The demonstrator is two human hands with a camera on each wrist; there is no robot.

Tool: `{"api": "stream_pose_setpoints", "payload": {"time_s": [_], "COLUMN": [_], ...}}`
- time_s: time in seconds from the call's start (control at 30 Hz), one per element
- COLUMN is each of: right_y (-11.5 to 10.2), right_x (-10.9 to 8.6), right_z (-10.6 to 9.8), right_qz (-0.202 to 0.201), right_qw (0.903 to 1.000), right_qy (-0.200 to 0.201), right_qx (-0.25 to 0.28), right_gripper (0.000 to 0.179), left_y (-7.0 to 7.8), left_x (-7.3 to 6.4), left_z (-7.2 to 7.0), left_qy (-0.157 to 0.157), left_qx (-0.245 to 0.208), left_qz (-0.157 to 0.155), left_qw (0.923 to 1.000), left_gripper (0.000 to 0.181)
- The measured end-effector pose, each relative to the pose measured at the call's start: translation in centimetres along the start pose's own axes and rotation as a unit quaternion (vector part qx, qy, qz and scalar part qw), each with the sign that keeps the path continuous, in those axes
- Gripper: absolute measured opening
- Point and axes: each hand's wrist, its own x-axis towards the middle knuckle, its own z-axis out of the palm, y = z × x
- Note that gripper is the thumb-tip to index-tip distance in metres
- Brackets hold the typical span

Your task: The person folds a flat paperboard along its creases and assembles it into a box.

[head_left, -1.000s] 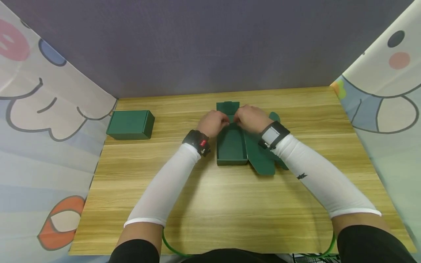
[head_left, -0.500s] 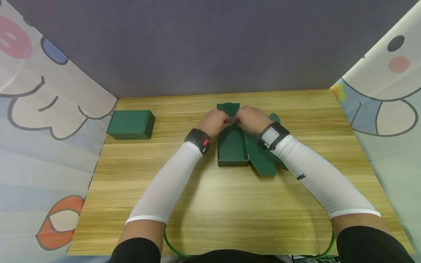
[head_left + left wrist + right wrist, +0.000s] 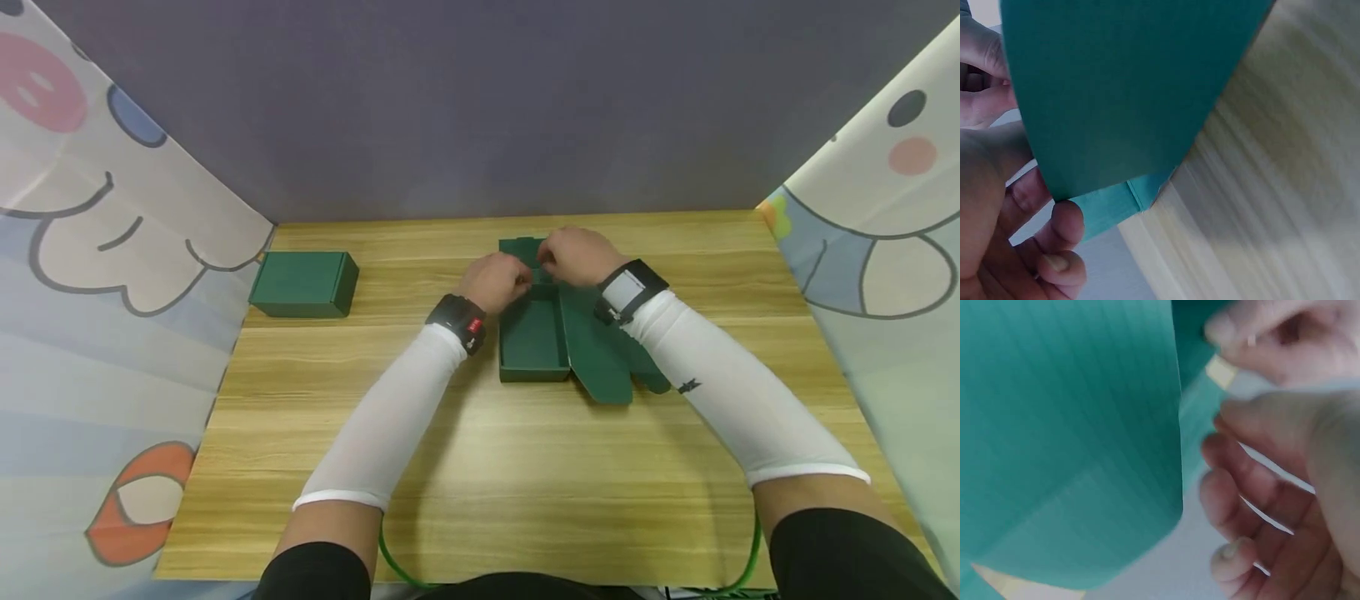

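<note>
An unfolded green cardboard box (image 3: 534, 333) lies on the table, its tray part standing and its lid panel (image 3: 592, 346) spread out to the right. My left hand (image 3: 495, 282) is at the tray's far left corner. Its thumb and forefinger pinch the wall there, partly hidden behind the green side wall (image 3: 1122, 94) in the left wrist view. My right hand (image 3: 577, 257) hovers by the far flap (image 3: 517, 247). In the right wrist view its fingers (image 3: 1219, 494) are loosely curled and blurred, apart from the large green panel (image 3: 1072, 444), with nothing visible between them.
A closed green box (image 3: 303, 283) sits at the table's left side. The wooden table (image 3: 570, 483) meets a grey panel (image 3: 510, 108) at the back. Cartoon-printed sheets (image 3: 112, 358) stand at both sides. A green cable (image 3: 393, 558) hangs at the front edge.
My right hand has lifted slightly up and away from the tray's far end, uncovering more of it. The left hand has stayed at the corner. The whole view has shifted a little.
</note>
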Motion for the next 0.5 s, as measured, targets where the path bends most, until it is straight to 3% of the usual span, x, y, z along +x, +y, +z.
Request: {"api": "stream_pose_setpoints", "payload": {"time_s": [0.13,0.3,0.5], "right_y": [1.1,2.3,2.8], "right_x": [1.4,2.9,3.4], "right_z": [-0.8,-0.8,-1.0], "right_qz": [0.036,0.084,0.082], "right_qw": [0.9993,0.9954,0.9942], "right_qy": [0.0,-0.047,-0.068], "right_qx": [-0.006,-0.002,-0.012], "right_gripper": [0.037,0.051,0.037], "left_y": [0.3,0.6,1.0], "left_x": [0.0,0.1,0.1], "left_z": [0.1,0.3,0.2], "left_qy": [0.004,0.003,0.011], "left_qx": [0.015,0.029,0.041], "left_qz": [0.001,0.005,0.005], "left_qw": [0.9999,0.9996,0.9991], "left_gripper": [0.013,0.013,0.014]}}
